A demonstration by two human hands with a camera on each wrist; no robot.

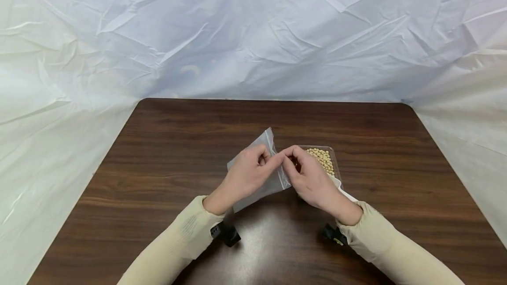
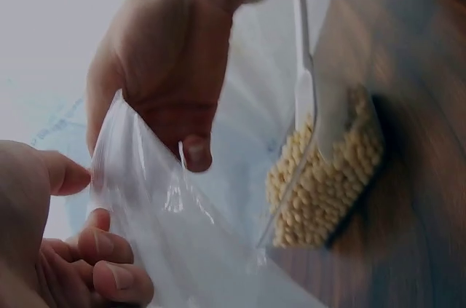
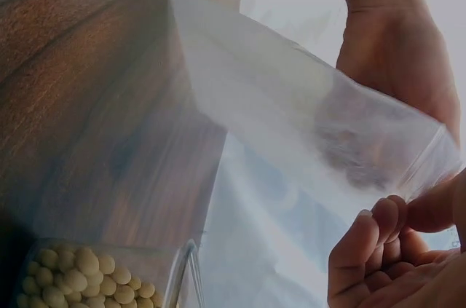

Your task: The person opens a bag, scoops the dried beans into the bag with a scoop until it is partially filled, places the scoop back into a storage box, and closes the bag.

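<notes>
From the head view, the left hand [image 1: 247, 173] and right hand [image 1: 310, 179] pinch the top edge of a clear plastic bag [image 1: 257, 184] above the bench [image 1: 158, 166], beside a clear tray of beans [image 1: 322, 159]. The left wrist view shows the bag [image 2: 189, 235] held open; no writing is readable on it. The right wrist view shows fingers [image 3: 378, 228] curled on its rim.

Even, soft light filled the sharp head view, with a pale glare patch on the worktop [image 1: 273, 250] near the bottom edge (shadows stayed faint), while both wrist views were dimmer, backlit and blurred up close, the wood grain smeared.
</notes>
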